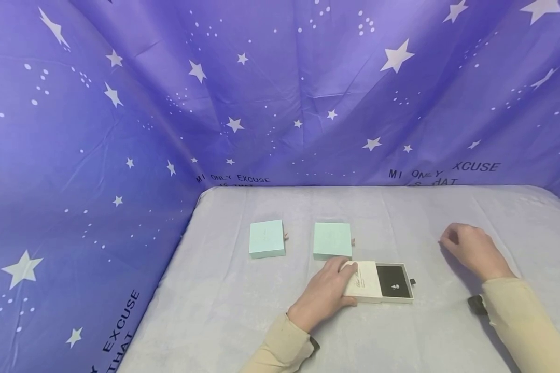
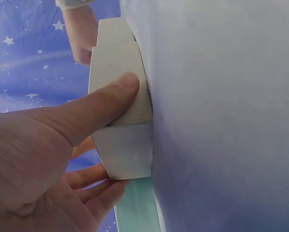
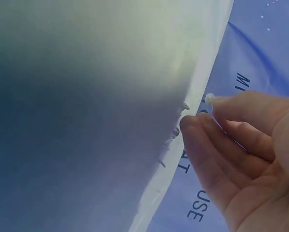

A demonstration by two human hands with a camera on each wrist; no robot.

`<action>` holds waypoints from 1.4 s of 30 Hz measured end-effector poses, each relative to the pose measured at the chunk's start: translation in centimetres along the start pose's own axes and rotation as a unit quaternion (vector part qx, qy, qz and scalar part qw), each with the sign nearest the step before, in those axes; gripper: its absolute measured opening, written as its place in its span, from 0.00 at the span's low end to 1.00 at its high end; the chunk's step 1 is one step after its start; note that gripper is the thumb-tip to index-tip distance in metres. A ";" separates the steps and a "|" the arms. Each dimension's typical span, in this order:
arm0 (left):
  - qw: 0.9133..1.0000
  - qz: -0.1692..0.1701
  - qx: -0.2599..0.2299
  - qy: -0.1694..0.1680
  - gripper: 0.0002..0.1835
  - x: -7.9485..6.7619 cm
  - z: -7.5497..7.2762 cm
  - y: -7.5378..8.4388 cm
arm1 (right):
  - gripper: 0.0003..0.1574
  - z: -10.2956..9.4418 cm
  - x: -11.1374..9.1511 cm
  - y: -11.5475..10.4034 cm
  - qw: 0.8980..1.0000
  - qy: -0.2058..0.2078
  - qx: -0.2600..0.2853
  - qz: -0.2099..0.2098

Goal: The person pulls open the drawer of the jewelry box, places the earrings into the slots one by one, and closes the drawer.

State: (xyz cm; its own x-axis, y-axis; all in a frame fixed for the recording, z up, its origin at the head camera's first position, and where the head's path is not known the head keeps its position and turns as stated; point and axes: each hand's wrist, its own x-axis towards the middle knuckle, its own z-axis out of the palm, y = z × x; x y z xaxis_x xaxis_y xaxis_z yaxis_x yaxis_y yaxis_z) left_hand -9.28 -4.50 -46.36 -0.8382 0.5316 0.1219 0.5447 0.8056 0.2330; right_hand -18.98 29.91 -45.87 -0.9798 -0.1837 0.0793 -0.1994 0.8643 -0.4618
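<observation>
My left hand grips a cream slide-out box, thumb along its near side and fingers over the top. Its tray is pulled partway out to the right, showing a black insert with a small silvery-white ornament on it and a dark pull tab. To the right, my right hand hovers low over the table with fingers bent, thumb and index tips apart. A tiny whitish piece shows at its thumb tip; I cannot tell whether it is held. Small silvery pieces show beyond the fingertips.
Two mint-green boxes with small tabs on their right sides stand behind the cream box, the right one close to my left fingers. A pale cloth covers the table. Purple star-printed curtains enclose the back and sides.
</observation>
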 end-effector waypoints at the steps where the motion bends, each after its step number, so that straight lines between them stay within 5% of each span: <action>1: 1.000 0.001 0.000 0.001 0.42 0.0 0.0 0.0 | 0.11 0.0 0.0 0.0 1.000 0.004 0.001 -0.001; 6: 1.000 -0.003 -0.004 -0.001 0.42 0.0 0.0 0.0 | 0.21 -0.1 -0.3 -0.3 1.000 0.000 0.006 0.000; 17: 1.000 0.002 -0.007 0.003 0.42 -0.1 0.1 -0.1 | 0.13 0.0 -1.0 -0.7 1.000 0.011 0.005 -0.029; 28: 1.000 0.001 -0.009 0.003 0.42 -0.1 0.1 0.0 | 0.16 0.1 -1.6 -1.1 0.999 0.019 0.024 -0.014; 42: 1.000 -0.001 -0.015 0.003 0.42 -0.1 0.0 0.0 | 0.20 -0.2 -2.4 -1.9 0.998 -0.028 0.041 0.027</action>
State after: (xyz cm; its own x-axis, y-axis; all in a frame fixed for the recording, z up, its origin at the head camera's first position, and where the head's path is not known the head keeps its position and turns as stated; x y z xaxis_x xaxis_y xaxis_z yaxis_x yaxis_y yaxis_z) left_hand -9.15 -4.53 -46.35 -0.8394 0.5282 0.1280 0.5423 0.7981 0.2625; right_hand -16.25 28.77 -45.05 -0.9861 -0.1663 0.0036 -0.1425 0.8332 -0.5343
